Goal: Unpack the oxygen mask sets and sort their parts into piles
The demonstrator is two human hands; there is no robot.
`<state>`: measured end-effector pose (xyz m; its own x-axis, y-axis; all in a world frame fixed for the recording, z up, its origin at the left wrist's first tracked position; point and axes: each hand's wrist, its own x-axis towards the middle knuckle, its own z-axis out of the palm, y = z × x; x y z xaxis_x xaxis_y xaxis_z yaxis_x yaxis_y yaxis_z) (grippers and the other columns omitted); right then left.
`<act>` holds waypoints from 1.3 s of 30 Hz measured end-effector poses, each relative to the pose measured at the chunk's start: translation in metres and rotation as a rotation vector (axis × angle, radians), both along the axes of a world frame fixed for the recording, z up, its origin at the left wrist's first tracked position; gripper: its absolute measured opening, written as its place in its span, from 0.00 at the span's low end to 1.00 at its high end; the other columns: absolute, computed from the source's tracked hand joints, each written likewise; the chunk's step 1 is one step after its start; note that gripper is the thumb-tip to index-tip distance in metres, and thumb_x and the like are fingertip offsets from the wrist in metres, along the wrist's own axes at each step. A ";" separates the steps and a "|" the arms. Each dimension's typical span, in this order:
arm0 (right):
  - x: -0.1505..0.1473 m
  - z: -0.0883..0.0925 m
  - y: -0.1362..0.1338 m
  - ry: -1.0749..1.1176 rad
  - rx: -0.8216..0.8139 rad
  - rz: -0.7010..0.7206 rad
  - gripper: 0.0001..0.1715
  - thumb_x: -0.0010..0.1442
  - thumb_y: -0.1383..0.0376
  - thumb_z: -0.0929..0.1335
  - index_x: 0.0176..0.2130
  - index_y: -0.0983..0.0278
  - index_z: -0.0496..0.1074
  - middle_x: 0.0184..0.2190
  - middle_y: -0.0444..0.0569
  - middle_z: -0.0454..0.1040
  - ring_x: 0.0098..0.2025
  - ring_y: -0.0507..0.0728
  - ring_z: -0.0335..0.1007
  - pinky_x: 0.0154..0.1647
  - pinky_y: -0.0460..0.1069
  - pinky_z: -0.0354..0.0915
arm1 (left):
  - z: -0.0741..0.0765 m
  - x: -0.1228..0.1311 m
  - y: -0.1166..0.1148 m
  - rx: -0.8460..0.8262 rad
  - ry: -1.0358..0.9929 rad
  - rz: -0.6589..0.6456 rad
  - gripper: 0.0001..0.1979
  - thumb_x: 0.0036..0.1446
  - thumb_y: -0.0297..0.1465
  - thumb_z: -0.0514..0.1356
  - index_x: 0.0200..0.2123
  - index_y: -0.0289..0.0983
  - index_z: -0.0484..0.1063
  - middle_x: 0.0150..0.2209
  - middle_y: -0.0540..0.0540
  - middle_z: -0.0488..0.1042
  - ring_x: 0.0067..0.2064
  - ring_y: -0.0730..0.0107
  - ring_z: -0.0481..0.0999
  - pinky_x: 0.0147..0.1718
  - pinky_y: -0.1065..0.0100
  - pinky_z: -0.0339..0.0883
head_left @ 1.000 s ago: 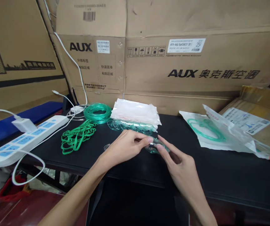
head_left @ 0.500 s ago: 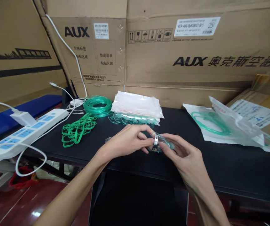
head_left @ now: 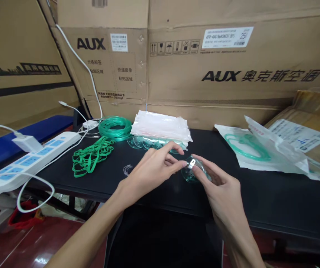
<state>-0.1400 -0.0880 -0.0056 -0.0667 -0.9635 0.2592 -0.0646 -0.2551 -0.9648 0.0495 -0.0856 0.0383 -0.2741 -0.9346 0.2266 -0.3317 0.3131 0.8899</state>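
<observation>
A translucent green oxygen mask [head_left: 188, 176] with a shiny metal nose strip [head_left: 192, 163] is held above the black table's front part. My right hand [head_left: 219, 178] grips it from the right, thumb pressed by the strip and fingers behind the mask. At the left side, the thumb of my left hand [head_left: 157, 165] touches the strip's end or the mask edge, while its index finger stands apart. Just beyond, several similar green masks [head_left: 143, 142] lie in a row at the front of a pile of white packets [head_left: 160, 124].
Green elastic straps [head_left: 91, 158], coiled green tubing [head_left: 115, 128] and thin metal wires [head_left: 126, 170] lie left. A white power strip [head_left: 31, 160] with cables occupies the left edge. An opened pouch with tubing [head_left: 249, 149] lies right. Cardboard boxes [head_left: 176, 85] wall the back.
The left index finger has lifted off the metal strip, and the left hand has eased away. The mask has tilted in my right hand, showing more of its face. The view has shifted slightly.
</observation>
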 end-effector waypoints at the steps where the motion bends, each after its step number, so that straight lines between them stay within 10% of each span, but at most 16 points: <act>1: 0.000 -0.001 0.000 -0.003 0.005 -0.038 0.18 0.57 0.56 0.77 0.48 0.56 0.83 0.48 0.46 0.84 0.53 0.62 0.78 0.54 0.53 0.73 | 0.001 -0.001 0.001 -0.040 -0.003 0.019 0.09 0.65 0.38 0.62 0.46 0.42 0.72 0.35 0.52 0.81 0.37 0.70 0.82 0.38 0.73 0.72; 29: 0.002 0.004 0.008 0.368 -0.325 -0.099 0.17 0.65 0.62 0.71 0.51 0.63 0.82 0.45 0.51 0.83 0.44 0.60 0.81 0.48 0.51 0.74 | -0.016 -0.024 0.000 -0.325 -0.236 0.187 0.08 0.67 0.32 0.61 0.35 0.41 0.79 0.39 0.54 0.74 0.33 0.75 0.70 0.34 0.68 0.62; 39: -0.005 0.006 0.006 0.370 -0.105 -0.139 0.20 0.62 0.54 0.70 0.47 0.62 0.83 0.46 0.51 0.84 0.47 0.64 0.80 0.48 0.53 0.73 | -0.016 -0.017 -0.005 -0.325 -0.185 0.033 0.06 0.67 0.36 0.62 0.39 0.40 0.76 0.42 0.52 0.74 0.33 0.75 0.71 0.34 0.69 0.65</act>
<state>-0.1452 -0.0816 0.0000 -0.0782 -0.9191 0.3863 -0.4434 -0.3150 -0.8391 0.0328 -0.0902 0.0226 -0.3087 -0.8312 0.4623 -0.4921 0.5555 0.6702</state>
